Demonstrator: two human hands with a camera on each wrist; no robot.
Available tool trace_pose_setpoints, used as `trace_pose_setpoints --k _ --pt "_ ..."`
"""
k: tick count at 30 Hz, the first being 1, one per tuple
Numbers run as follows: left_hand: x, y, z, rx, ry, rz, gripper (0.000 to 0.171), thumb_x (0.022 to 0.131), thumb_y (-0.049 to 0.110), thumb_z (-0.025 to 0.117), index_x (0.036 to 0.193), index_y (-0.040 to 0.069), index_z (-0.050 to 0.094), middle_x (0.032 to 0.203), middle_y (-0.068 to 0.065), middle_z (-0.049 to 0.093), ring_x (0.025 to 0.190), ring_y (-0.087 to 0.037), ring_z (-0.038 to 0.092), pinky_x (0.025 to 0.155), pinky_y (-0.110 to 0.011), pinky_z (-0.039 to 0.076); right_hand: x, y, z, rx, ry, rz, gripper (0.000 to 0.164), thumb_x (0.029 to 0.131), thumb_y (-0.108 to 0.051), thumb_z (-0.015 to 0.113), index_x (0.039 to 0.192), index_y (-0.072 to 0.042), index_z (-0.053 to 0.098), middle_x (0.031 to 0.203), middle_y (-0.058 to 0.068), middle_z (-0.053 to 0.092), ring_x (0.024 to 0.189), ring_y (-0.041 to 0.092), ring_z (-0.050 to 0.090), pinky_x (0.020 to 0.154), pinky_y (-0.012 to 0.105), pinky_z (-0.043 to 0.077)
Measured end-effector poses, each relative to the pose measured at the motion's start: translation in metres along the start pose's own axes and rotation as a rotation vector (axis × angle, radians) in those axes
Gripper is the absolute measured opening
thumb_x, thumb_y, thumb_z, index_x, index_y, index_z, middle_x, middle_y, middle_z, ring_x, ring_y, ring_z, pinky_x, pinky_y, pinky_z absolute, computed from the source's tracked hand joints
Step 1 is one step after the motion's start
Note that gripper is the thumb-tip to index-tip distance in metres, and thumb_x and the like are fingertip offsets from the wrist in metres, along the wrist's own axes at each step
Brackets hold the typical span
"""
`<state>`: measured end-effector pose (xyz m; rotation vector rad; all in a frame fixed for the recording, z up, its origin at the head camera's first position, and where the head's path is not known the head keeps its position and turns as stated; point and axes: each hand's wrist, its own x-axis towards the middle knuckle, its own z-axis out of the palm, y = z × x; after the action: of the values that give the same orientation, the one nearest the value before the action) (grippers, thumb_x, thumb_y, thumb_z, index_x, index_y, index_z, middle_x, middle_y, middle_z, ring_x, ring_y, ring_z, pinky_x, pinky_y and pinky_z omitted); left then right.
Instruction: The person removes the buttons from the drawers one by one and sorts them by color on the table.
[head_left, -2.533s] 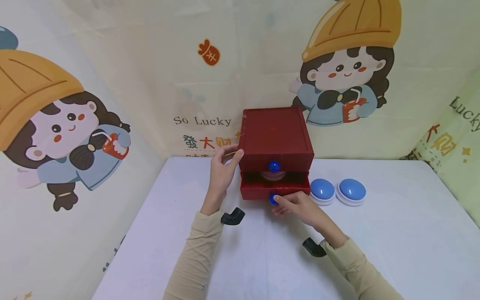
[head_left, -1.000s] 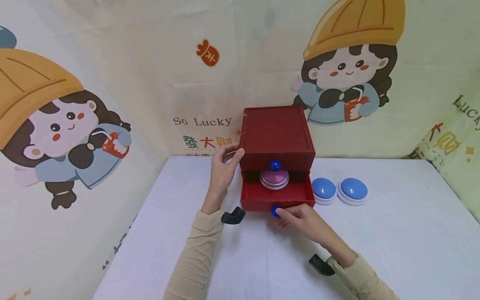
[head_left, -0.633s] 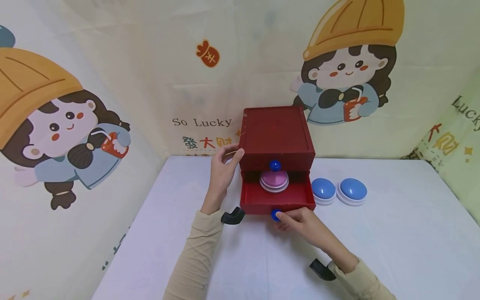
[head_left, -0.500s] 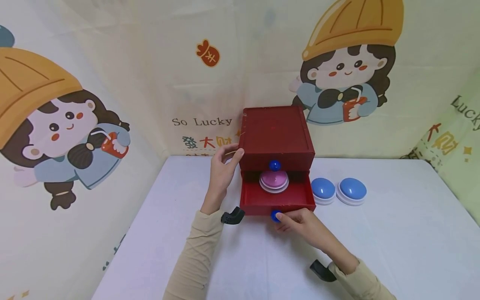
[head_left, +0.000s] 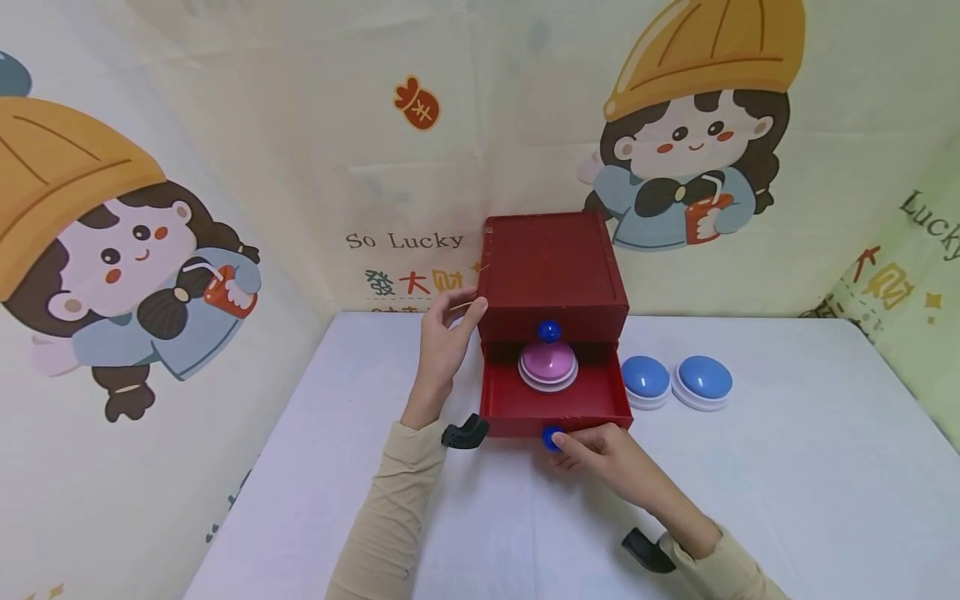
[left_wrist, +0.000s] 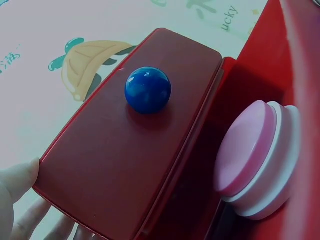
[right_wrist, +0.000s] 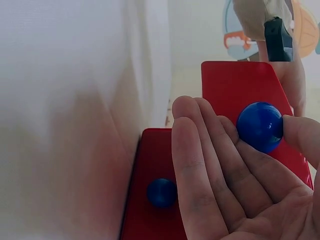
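Observation:
A dark red two-drawer cabinet (head_left: 551, 258) stands on the white table with its lower drawer (head_left: 517, 404) pulled out. Inside the drawer sits a pink domed push button (head_left: 547, 362) on a white base, also visible in the left wrist view. My right hand (head_left: 611, 458) pinches the drawer's blue round knob (right_wrist: 260, 127) between thumb and index finger, the other fingers extended. My left hand (head_left: 447, 342) rests against the cabinet's left side, its thumb at the front edge. The upper drawer is closed and has its own blue knob (head_left: 549, 331).
Two blue domed push buttons, one nearer (head_left: 645, 379) and one farther from the cabinet (head_left: 705, 380), sit on white bases to its right. A cartoon-printed cloth (head_left: 300, 150) hangs behind the table (head_left: 810, 467). Black camera mounts are on both wrists.
The lower drawer has slid out toward me with my right hand on its knob, bringing the pink push button from mostly hidden into view. My left hand has stayed at the cabinet's side.

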<state>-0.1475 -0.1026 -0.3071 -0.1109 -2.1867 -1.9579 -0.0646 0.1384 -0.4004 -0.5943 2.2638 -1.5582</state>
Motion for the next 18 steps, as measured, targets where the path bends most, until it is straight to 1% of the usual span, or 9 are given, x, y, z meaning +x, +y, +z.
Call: trace_pose_setpoints --k 4,11,14,18 --pt "0.0005 -0.0002 -0.0007 -0.006 -0.005 0.005 0.038 0.096 0.017 0.065 0.129 0.0 0.059 0.13 -0.016 0.059 0.121 -0.033 0.056 0.094 -0.038 0.049 -0.001 -0.0014 0.001 -0.003 0.002 0.01 0.036 0.101 -0.028 0.058 0.111 0.002 0.073 0.092 0.007 0.076 0.083 0.029 0.072 0.078 0.038 0.059" --pt "0.0011 -0.0005 -0.0024 -0.021 -0.017 0.004 0.038 0.096 0.017 0.065 0.129 -0.001 0.059 0.13 -0.017 0.058 0.122 -0.036 0.055 0.097 -0.046 0.049 -0.002 -0.0045 0.0024 -0.018 -0.004 0.038 0.037 0.101 -0.031 0.057 0.112 0.001 0.073 0.093 0.007 0.076 0.084 0.029 0.072 0.078 0.039 0.059" --pt "0.0016 -0.0008 -0.003 -0.024 -0.018 0.003 0.038 0.096 0.017 0.065 0.129 0.0 0.059 0.13 -0.017 0.058 0.122 -0.036 0.055 0.096 -0.045 0.049 -0.0022 -0.0056 0.0028 -0.028 -0.006 0.041 0.037 0.101 -0.031 0.056 0.111 0.0 0.074 0.093 0.007 0.076 0.083 0.029 0.072 0.078 0.039 0.059" --pt "0.0021 -0.0008 -0.0039 -0.017 -0.021 0.004 0.038 0.096 0.017 0.065 0.129 0.0 0.059 0.13 -0.016 0.059 0.121 -0.034 0.055 0.094 -0.04 0.049 -0.0025 -0.0061 0.0035 -0.033 -0.004 0.033 0.036 0.101 -0.031 0.056 0.11 0.0 0.074 0.092 0.008 0.076 0.083 0.028 0.072 0.077 0.038 0.06"
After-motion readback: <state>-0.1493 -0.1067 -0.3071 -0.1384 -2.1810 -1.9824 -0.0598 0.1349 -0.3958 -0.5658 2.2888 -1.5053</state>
